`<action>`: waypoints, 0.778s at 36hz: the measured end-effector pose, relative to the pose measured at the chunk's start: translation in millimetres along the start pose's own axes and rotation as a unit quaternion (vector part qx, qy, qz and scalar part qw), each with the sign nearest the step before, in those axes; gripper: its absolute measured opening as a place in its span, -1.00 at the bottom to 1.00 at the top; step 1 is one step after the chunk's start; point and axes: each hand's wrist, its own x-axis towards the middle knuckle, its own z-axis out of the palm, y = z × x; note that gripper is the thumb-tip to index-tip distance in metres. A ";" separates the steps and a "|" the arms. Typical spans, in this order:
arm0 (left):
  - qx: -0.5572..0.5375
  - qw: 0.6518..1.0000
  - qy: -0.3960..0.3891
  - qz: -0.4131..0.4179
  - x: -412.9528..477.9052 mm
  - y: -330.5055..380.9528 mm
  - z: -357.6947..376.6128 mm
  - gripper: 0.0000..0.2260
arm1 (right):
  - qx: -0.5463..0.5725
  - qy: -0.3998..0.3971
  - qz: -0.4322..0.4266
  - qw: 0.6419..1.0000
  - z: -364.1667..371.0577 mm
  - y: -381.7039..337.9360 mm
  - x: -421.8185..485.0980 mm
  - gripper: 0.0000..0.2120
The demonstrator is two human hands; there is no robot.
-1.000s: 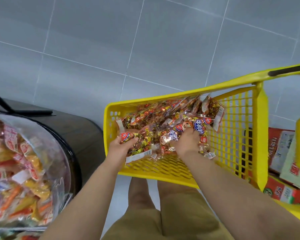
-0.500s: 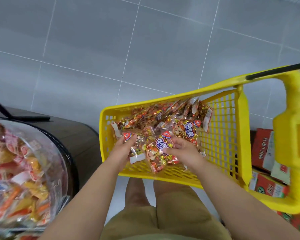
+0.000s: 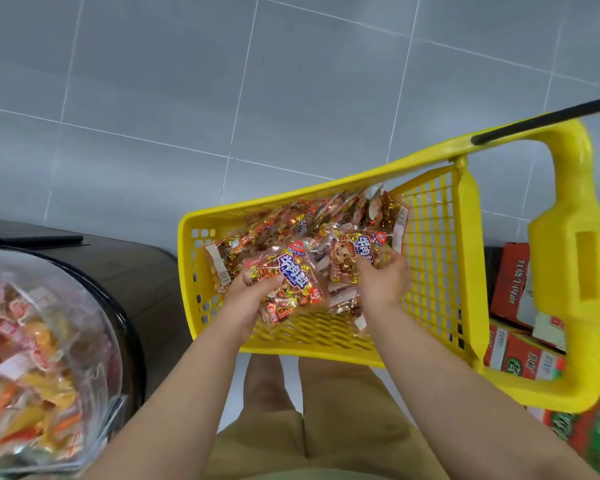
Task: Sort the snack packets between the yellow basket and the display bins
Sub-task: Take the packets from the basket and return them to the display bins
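A yellow basket [image 3: 437,244] stands on the floor in front of me, its far half heaped with red and gold snack packets [image 3: 312,223]. My left hand [image 3: 248,299] grips a clear bag of these snacks [image 3: 286,285] from below, lifted over the basket's near half. My right hand [image 3: 381,278] grips a second snack bag [image 3: 352,259] with a cartoon face, just to the right. A round clear display bin [image 3: 49,334] full of orange and yellow packets sits at the lower left.
The basket's yellow handle with a black bar [image 3: 565,271] rises at the right. Red and green cartons [image 3: 516,355] are stacked behind it. A dark counter [image 3: 136,258] carries the display bin. Grey floor tiles [image 3: 222,81] lie beyond. My legs are below the basket.
Both hands have risen out of the heap, each with a snack bag. My view has shifted right, so the basket's handle now shows more fully.
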 end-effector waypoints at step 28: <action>0.016 0.998 0.006 0.066 -97.7 39.1 -39.6 -0.62 | 0.119 -0.360 -0.036 0.925 -67.4 -28.4 -78.2 -0.25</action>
